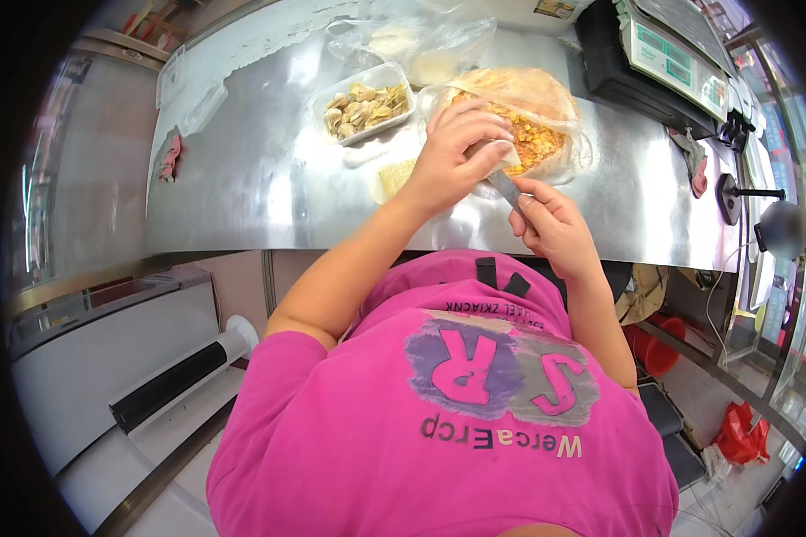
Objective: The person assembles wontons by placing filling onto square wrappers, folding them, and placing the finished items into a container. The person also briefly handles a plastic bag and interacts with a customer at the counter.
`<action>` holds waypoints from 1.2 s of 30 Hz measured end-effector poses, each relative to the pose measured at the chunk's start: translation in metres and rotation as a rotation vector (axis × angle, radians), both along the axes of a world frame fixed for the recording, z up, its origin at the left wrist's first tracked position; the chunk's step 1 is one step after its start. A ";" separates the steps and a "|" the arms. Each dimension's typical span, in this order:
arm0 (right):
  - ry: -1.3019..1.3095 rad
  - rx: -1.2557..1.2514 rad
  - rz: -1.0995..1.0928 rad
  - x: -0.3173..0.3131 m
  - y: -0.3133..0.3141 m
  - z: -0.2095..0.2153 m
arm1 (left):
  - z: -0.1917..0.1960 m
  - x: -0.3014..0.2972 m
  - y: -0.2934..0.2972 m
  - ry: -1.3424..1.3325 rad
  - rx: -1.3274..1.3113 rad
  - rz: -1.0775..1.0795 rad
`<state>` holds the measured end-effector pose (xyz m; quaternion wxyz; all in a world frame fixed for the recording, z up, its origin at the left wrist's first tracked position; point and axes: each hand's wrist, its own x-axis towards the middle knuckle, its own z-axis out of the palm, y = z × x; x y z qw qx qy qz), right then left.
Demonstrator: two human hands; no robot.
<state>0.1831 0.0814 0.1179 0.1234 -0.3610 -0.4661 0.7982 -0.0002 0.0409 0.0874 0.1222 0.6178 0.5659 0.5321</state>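
**A:** Head view, entry one: wrapper (503,154). Pale, thin, small piece, pinched in the left hand (452,152) over the steel counter (260,179). Only an edge shows past the fingers (475,116).

**B:** Left hand state?

**A:** Curled nearly closed around the wrapper, fingertips bunched on top, thumb below. Wrapper sits at the fingertips, on the side facing the right hand.

**B:** Right hand?

**A:** Right hand (551,224) lies just below and to the right of the left, fingers closed on a flat metal spatula (505,186). Blade points up-left and its tip meets the wrapper under the left fingers. Whether filling is on the blade: cannot tell.

**B:** Surroundings, moving outward?

**A:** Directly behind both hands, a bowl (560,112) of orange-yellow filling (533,139), lined with clear plastic. Left of it, a clear tray (365,107) of folded dumplings. A pale stack of wrappers (394,177) lies on the counter beside the left wrist. Plastic bags (412,40) at the far edge. A scale (672,58) stands far right.
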 end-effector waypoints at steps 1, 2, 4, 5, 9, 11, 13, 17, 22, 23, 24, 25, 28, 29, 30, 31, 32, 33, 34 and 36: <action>0.037 -0.034 0.005 0.001 0.000 0.001 | 0.004 -0.002 0.001 -0.063 -0.131 -0.025; 0.075 -0.067 0.009 0.001 -0.001 0.002 | 0.010 -0.002 0.002 -0.126 -0.261 -0.049; 0.098 -0.100 -0.028 0.002 -0.003 0.003 | 0.008 0.000 0.007 -0.335 -0.336 -0.105; 0.109 -0.116 -0.047 0.002 -0.003 0.004 | 0.009 0.004 0.009 -0.534 -0.300 -0.105; 0.167 -0.210 -0.042 -0.001 -0.002 0.005 | 0.013 0.015 -0.002 -1.058 -0.364 -0.147; 0.179 -0.210 -0.029 -0.005 -0.006 0.000 | -0.001 0.012 -0.003 -1.251 -0.339 -0.210; 0.166 -0.138 -0.058 -0.012 -0.010 -0.005 | 0.013 0.018 -0.003 -1.355 -0.285 -0.134; 0.125 -0.024 0.011 -0.021 -0.011 -0.010 | -0.001 0.007 -0.005 -1.331 -0.324 -0.128; -0.044 0.130 0.182 -0.006 -0.003 -0.026 | -0.005 -0.062 -0.017 -1.138 -0.411 0.147; -0.066 0.164 0.203 0.001 0.000 -0.032 | -0.010 -0.087 -0.019 -1.003 -0.486 0.264; -0.086 0.113 0.123 0.007 0.002 -0.041 | -0.020 -0.102 -0.019 -0.714 -0.419 0.441; -0.099 0.068 0.093 0.009 0.006 -0.036 | -0.027 -0.115 -0.020 -0.420 -0.350 0.604; -0.112 0.174 0.050 0.013 0.014 -0.037 | -0.026 -0.152 -0.016 0.297 -0.770 0.767; -0.115 0.225 0.053 0.013 0.015 -0.037 | -0.028 -0.153 -0.022 0.538 -0.703 0.773; -0.122 0.273 0.054 0.014 0.016 -0.037 | -0.031 -0.148 -0.031 0.775 -0.631 0.768; -0.136 0.291 0.049 0.016 0.018 -0.038 | -0.035 -0.143 -0.038 1.009 -0.550 0.754; -0.150 0.308 0.045 0.017 0.021 -0.040 | -0.040 -0.137 -0.040 0.832 -0.332 0.716; -0.173 0.324 0.038 0.020 0.023 -0.042 | -0.045 -0.127 -0.042 0.747 -0.305 0.554; -0.171 0.292 0.021 0.023 0.027 -0.045 | -0.049 -0.115 -0.047 0.658 -0.277 0.400; -0.198 0.313 0.020 0.023 0.027 -0.044 | -0.061 -0.084 -0.059 0.543 -0.359 0.178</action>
